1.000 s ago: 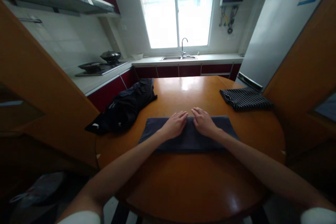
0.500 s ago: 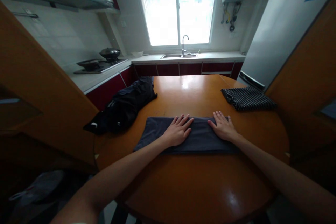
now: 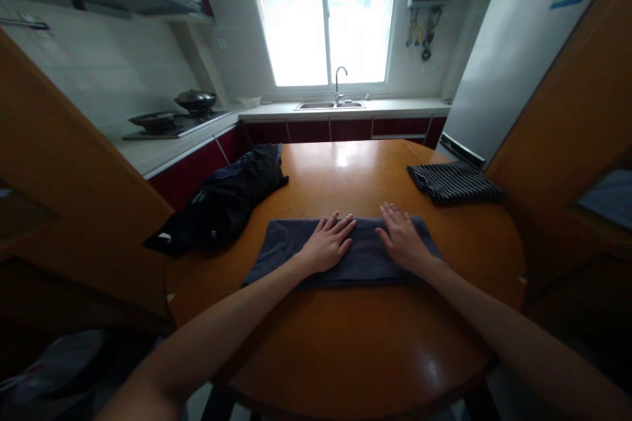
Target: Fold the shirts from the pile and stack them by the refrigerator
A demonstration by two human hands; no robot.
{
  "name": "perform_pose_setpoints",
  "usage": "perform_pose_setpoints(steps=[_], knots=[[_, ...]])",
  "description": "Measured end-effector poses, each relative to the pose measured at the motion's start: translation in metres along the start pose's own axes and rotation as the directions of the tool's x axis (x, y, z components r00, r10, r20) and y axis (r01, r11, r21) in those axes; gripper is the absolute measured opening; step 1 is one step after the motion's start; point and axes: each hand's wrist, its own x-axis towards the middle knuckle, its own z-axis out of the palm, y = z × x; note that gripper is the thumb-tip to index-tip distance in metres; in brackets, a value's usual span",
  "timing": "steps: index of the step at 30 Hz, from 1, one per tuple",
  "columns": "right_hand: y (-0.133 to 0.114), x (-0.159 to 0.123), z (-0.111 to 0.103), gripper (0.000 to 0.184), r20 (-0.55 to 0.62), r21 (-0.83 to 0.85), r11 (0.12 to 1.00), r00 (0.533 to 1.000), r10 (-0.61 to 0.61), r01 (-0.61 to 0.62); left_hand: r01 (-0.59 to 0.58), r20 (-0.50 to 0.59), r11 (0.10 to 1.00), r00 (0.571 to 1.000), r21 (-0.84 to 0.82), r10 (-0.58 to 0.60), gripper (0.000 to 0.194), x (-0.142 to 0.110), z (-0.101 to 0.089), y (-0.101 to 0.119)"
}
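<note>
A dark grey folded cloth (image 3: 276, 251) lies flat across the middle of the round wooden table (image 3: 355, 348). My left hand (image 3: 328, 243) rests palm down on the cloth's centre, fingers stretched out and slightly spread. My right hand (image 3: 402, 238) lies flat on the cloth's right part, fingers straight and pointing away from me. Neither hand holds anything. A gap of bare cloth shows between the two hands.
A crumpled black garment (image 3: 222, 200) lies at the table's left edge. A folded striped cloth (image 3: 451, 182) sits at the far right of the table. Beyond are a counter with a stove and pans (image 3: 172, 120), a sink (image 3: 328, 104), and a fridge (image 3: 508, 59).
My hands began together at the cloth's middle. The right hand slid out to the right along the cloth, then came partway back. The left hand stayed near the centre.
</note>
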Motion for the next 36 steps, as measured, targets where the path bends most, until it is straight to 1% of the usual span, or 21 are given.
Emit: perform_pose_setpoints(steps=[2,3,4,5,7,9,13,17,19,21,22,24,26,27,29,30,32,34,36], knots=[[-0.017,-0.005,0.005,0.067,0.09,0.037,0.986,0.982,-0.168,0.165,-0.057,-0.015,0.998,0.998,0.003,0.057,0.055,0.001,0.001,-0.001],[-0.022,-0.006,0.008,0.068,0.134,0.055,0.976,0.967,-0.218,0.212,-0.083,-0.018,0.997,0.996,0.002,0.083,0.055,0.001,0.001,-0.002],[-0.023,-0.006,0.01,0.071,0.173,0.068,0.972,0.956,-0.235,0.226,-0.101,-0.017,0.995,0.995,0.001,0.101,0.055,0.002,0.001,-0.003],[-0.022,-0.004,0.011,0.073,0.207,0.073,0.975,0.954,-0.219,0.208,-0.11,-0.015,0.994,0.994,0.0,0.11,0.056,0.002,0.002,-0.004],[-0.013,0.002,0.012,0.076,0.255,0.054,0.992,0.959,-0.123,0.113,-0.108,-0.011,0.994,0.994,-0.003,0.108,0.056,0.003,0.002,-0.005],[0.002,0.009,0.012,0.077,0.276,0.011,1.0,0.961,0.001,-0.004,-0.101,-0.004,0.995,0.995,-0.009,0.101,0.057,0.004,0.001,-0.005],[0.033,0.019,0.011,0.08,0.271,-0.081,0.975,0.937,0.219,-0.205,-0.08,0.016,0.997,0.997,-0.023,0.08,0.057,0.003,-0.001,-0.004],[0.051,0.022,0.012,0.086,0.219,-0.136,0.916,0.89,0.4,-0.378,-0.052,0.023,0.998,0.998,-0.028,0.053,0.058,0.003,-0.001,-0.002],[0.056,0.022,0.011,0.09,0.169,-0.152,0.878,0.863,0.476,-0.455,-0.037,0.024,0.999,0.999,-0.032,0.038,0.058,0.002,-0.001,-0.002],[0.059,0.02,0.01,0.091,0.095,-0.157,0.853,0.852,0.515,-0.498,-0.027,0.025,0.999,0.999,-0.039,0.028,0.059,0.002,-0.001,-0.002],[0.059,0.019,0.009,0.089,0.049,-0.155,0.855,0.86,0.508,-0.496,-0.026,0.026,0.999,0.999,-0.042,0.027,0.059,0.002,-0.001,-0.002],[0.056,0.017,0.008,0.082,-0.041,-0.143,0.89,0.901,0.431,-0.433,-0.031,0.026,0.999,0.999,-0.045,0.032,0.058,0.001,-0.001,-0.001],[0.047,0.014,0.009,0.074,-0.089,-0.113,0.947,0.952,0.293,-0.302,-0.035,0.024,0.998,0.999,-0.046,0.036,0.058,0.0,-0.001,0.0],[0.041,0.012,0.011,0.07,-0.086,-0.09,0.97,0.972,0.217,-0.224,-0.033,0.022,0.998,0.999,-0.045,0.034,0.058,0.0,-0.002,0.002],[0.027,0.009,0.015,0.067,-0.033,-0.045,0.997,0.997,0.068,-0.07,-0.012,0.016,0.999,1.0,-0.042,0.012,0.06,-0.002,-0.002,0.006],[0.021,0.007,0.018,0.066,0.004,-0.031,0.999,1.0,0.005,-0.005,0.016,0.013,0.999,1.0,-0.037,-0.016,0.061,-0.003,-0.002,0.007],[0.012,0.003,0.023,0.066,0.081,-0.027,0.997,0.994,-0.067,0.069,0.101,0.014,0.995,0.995,-0.027,-0.101,0.065,-0.008,-0.003,0.009],[0.009,0.001,0.026,0.068,0.14,-0.04,0.997,0.989,-0.055,0.061,0.196,0.026,0.98,0.98,-0.017,-0.196,0.07,-0.016,-0.004,0.004],[0.01,0.0,0.028,0.072,0.174,-0.056,0.998,0.985,-0.001,0.01,0.272,0.045,0.962,0.962,-0.008,-0.271,0.074,-0.028,-0.007,-0.007]])
